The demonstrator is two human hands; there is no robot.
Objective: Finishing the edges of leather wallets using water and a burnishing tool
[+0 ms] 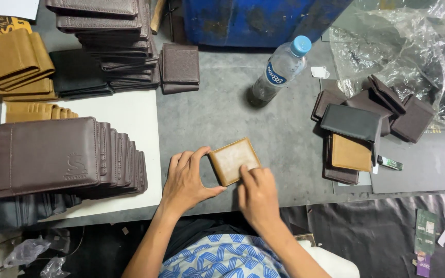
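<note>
Wallet (234,160), tan and square, lies flat on the grey worktop (222,118), just in front of your chest. Your left hand (185,183) cups its left edge, thumb under the near corner, fingers curled on the far side: a loose grip on the wallet. Your right hand (257,193) presses fingertips on its near right corner, not closed around it. Beyond the wallet stands a bottle (279,69). Left of it lies a row of brown wallets (63,157); right of it, a loose pile (366,126).
</note>
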